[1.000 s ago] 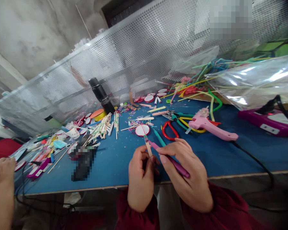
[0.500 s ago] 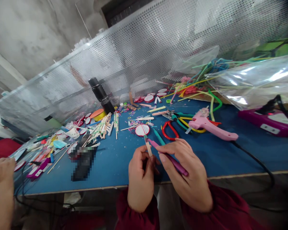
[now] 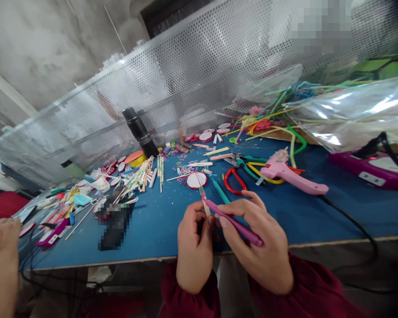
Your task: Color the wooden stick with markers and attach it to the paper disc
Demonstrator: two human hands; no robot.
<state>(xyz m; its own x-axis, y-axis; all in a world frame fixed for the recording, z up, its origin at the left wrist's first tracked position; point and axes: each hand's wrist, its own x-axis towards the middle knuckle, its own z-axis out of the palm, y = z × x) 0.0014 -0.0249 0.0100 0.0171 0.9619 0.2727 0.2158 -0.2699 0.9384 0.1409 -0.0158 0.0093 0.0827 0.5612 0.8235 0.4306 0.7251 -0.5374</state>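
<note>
Head view: a pale stick and a purple pen held above the near edge of the blue counter. The person's left grip is closed around the stick's lower part, with the coloured upper end standing free. The right grip pinches the pen between thumb and fingers; the pen's tip overlaps the stick, though contact cannot be told. Beyond the stick's end lies a white disc, with a teal pen to its right. The stick, judged by its slender, straight form, is probably light and stiff, liable to snap if bent; its surface seems dry rather than slippery. A pinch low on the bare part suits it, away from the coloured end. The pen looks light, rigid and smooth, best held along its barrel.
</note>
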